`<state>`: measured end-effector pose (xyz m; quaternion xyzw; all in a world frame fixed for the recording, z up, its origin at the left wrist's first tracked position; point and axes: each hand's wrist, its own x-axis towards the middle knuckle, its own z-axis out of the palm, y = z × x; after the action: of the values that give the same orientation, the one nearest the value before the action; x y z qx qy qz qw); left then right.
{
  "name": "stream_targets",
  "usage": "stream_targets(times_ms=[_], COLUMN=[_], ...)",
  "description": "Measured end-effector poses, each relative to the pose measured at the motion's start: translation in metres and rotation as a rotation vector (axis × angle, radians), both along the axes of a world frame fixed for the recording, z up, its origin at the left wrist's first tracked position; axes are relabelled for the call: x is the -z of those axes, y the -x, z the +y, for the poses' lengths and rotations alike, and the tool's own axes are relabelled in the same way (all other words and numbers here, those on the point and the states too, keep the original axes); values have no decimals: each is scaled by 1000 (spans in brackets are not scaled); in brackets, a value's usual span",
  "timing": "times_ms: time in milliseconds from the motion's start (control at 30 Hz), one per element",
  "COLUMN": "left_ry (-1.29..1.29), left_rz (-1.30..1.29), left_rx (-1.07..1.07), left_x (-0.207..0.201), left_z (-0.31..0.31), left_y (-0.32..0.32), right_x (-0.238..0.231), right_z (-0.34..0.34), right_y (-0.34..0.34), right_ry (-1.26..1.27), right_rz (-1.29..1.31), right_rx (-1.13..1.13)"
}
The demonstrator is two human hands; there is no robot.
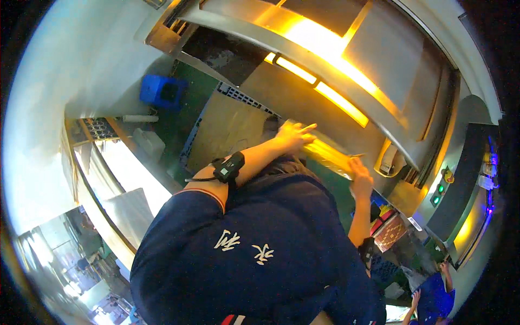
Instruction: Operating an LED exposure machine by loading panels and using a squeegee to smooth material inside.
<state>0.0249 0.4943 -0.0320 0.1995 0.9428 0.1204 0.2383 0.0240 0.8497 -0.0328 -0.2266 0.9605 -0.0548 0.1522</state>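
Note:
A long, flat, shiny piece (327,156), yellow under the lamp light, spans the space between my two hands in front of my waist. My left hand (294,137) grips its left end, with a finger or two stretched over the top. At the other end, my right hand (362,177) has its fingers closed on the edge. What the piece is made of I cannot make out. A black device (228,167) is strapped to my left forearm.
A large machine with an opening lit by yellow light bars (341,104) stands ahead. Green-lit buttons (436,199) are on its right. A wooden board (225,127) and a blue stool-like bin (160,91) lie to the left. Another person (436,295) works at the lower right.

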Motion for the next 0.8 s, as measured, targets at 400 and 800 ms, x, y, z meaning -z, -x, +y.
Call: stream_targets(times_ms=[400, 800], left_ry=[207, 293], left_rz=[66, -336], left_rx=[26, 3], left_x=[48, 100], left_z=[-189, -204], left_y=[90, 195], right_x=[21, 13], right_z=[-180, -197], right_y=[58, -113], right_ry=[160, 568], right_rz=[-123, -567], right_rx=[245, 1123])
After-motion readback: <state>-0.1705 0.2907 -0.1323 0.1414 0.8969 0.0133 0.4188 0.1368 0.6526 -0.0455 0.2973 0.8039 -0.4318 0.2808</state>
